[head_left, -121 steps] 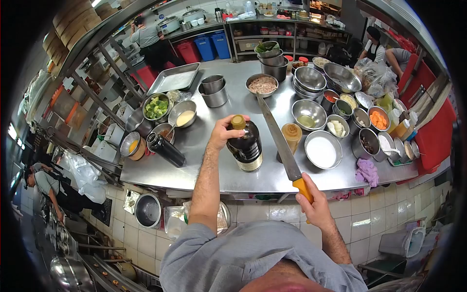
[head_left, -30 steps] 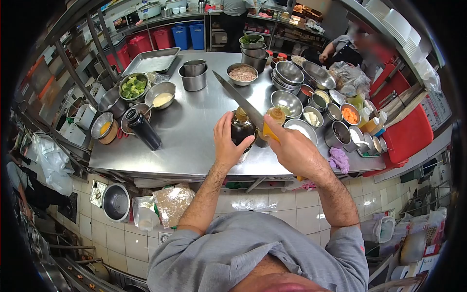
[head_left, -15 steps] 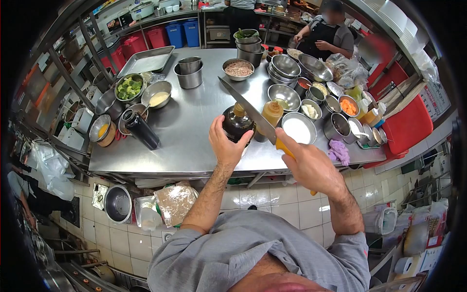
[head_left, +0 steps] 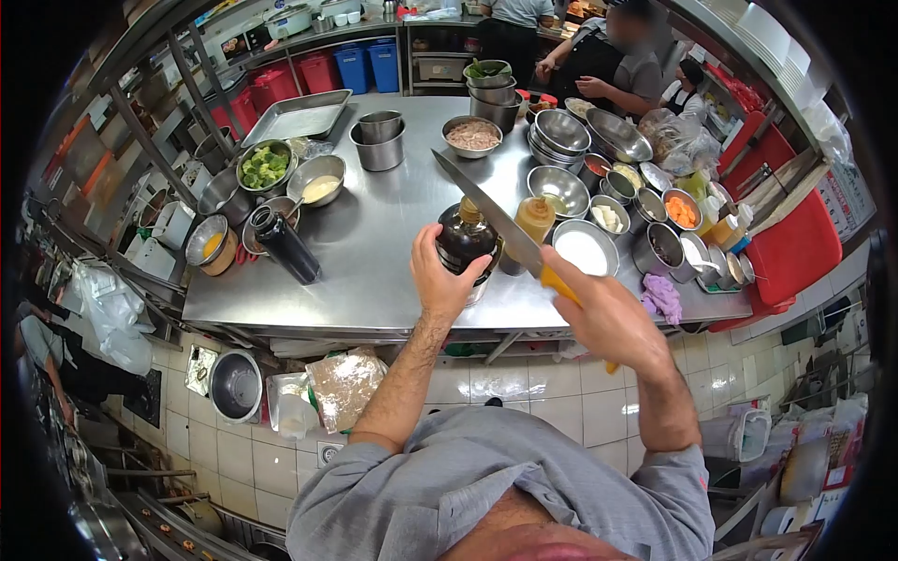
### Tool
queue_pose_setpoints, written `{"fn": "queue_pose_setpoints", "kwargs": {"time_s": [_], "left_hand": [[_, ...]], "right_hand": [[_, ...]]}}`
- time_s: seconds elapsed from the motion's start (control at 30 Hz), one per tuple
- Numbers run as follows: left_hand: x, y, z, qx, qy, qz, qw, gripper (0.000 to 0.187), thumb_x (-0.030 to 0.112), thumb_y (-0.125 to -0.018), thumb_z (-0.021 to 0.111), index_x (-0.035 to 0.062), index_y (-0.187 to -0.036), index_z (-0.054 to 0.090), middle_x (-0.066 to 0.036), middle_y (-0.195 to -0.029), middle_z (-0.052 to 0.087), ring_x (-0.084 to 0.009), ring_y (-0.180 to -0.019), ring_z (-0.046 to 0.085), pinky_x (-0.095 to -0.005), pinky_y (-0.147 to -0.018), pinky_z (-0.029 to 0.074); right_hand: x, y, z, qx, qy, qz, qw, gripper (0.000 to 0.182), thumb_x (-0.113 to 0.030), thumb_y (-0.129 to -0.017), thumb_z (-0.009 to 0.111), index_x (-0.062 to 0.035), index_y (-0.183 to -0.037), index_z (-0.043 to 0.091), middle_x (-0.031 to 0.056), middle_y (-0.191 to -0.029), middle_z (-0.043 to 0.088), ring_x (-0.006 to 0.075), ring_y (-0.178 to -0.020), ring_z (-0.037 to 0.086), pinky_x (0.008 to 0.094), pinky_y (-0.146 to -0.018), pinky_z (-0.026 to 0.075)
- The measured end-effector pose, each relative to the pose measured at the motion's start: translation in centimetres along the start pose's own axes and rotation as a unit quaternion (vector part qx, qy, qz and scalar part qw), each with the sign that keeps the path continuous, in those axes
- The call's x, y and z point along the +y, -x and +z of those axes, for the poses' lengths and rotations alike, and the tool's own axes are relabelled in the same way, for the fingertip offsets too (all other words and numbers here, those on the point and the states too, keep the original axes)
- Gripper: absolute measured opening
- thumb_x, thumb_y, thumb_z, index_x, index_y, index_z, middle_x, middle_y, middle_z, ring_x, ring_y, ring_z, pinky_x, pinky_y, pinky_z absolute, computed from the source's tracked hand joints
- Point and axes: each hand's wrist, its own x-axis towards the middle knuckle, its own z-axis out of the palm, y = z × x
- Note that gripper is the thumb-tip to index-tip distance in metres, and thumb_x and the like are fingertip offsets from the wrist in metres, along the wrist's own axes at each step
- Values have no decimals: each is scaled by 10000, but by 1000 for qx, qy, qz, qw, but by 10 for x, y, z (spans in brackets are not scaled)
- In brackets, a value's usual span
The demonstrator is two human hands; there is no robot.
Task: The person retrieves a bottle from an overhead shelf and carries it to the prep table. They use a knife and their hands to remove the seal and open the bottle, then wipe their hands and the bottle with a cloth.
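My left hand [head_left: 449, 276] is wrapped round a dark glass bottle [head_left: 465, 238] with a yellow-brown top, which stands upright at the near part of the steel table. In my right hand [head_left: 608, 313] is a large kitchen knife [head_left: 496, 215], gripped by its yellow handle. The blade slants up and to the left, passing close to the bottle's neck; whether it touches is hard to tell. Just behind the blade stands a squeeze bottle [head_left: 534, 221] of brownish sauce, partly covered by it. A bowl of white liquid [head_left: 585, 249] sits beside my right hand.
Steel bowls and pots of ingredients crowd the right side, with carrots [head_left: 682, 212] among them. At left are broccoli [head_left: 265, 167], a black bottle [head_left: 284, 245] and a metal tray [head_left: 299, 117]. A purple cloth [head_left: 662, 299] lies near the front edge. A co-worker [head_left: 622, 56] stands behind the table.
The view has shifted slightly, so the table appears a little to the right. Both hands keep their holds on the bottle and the knife. Another person shows at the back right.
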Motion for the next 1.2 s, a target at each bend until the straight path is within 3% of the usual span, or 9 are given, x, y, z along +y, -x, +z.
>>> {"fn": "queue_pose_setpoints", "kwargs": {"time_s": [0.23,0.4,0.53,0.63,0.7,0.87,0.97,1.03,1.2], "left_hand": [[-11,14,-29,55,133,-39,989,626,208,-711,769,18,-1186,409,-108,-1131,452,-215,-1035,461,-355,-907,371],[-23,50,-75,113,320,-193,921,345,138,-840,651,11,-1094,453,-27,-911,474,-93,-786,464,-241,-710,423],[-35,65,-76,81,202,-252,943,251,139,-838,649,13,-1001,507,-28,-883,484,-88,-724,465,-233,-659,424],[-22,57,-74,-5,75,-141,987,127,86,-811,648,3,-866,569,-48,-889,506,-121,-745,504,-249,-694,430],[-5,32,-70,-17,39,-41,998,135,77,-789,661,8,-873,581,-65,-905,509,-153,-781,513,-272,-716,431],[35,-43,-45,-36,-2,146,989,193,73,-732,700,25,-891,601,-104,-932,522,-250,-890,526,-339,-773,434],[41,-64,-34,-73,-45,180,980,213,96,-726,706,37,-898,594,-94,-944,529,-266,-890,529,-352,-776,438],[41,-70,-28,-106,-66,187,974,224,115,-725,705,49,-906,591,-85,-955,530,-273,-889,527,-359,-779,439],[45,-76,-24,-151,-86,179,968,169,95,-769,651,43,-883,537,-93,-915,507,-287,-875,524,-381,-737,443]], "right_hand": [[11,31,11,23,-137,-29,990,569,-99,-826,557,-118,-1359,360,233,-975,627,364,-818,639,423,-736,520],[-9,-20,126,-67,-170,-75,980,660,-80,-784,523,-196,-1387,281,219,-1028,544,381,-900,583,472,-771,471],[-18,-71,221,-116,-150,-24,982,612,-83,-777,537,-186,-1344,331,216,-1031,534,384,-934,577,486,-778,469],[-22,-106,265,-154,-100,-7,983,507,-114,-805,516,-131,-1291,373,216,-1048,530,404,-941,568,492,-781,469],[-10,-137,313,31,-169,-87,981,427,-147,-832,481,-51,-1241,401,207,-1069,525,412,-918,574,460,-751,485],[23,-213,400,166,-47,-162,972,413,-173,-857,441,8,-1227,409,218,-1145,490,406,-998,539,458,-799,460],[20,-215,407,129,-13,-124,984,413,-140,-832,492,30,-1204,436,222,-1192,457,376,-1101,475,478,-863,405],[5,-174,330,-28,-46,-141,989,428,-91,-809,531,6,-1219,452,229,-1224,430,382,-1150,418,529,-912,343],[21,-102,266,30,-165,-206,964,454,-77,-804,578,-39,-1241,463,222,-1198,438,379,-1108,448,475,-919,375]]}}
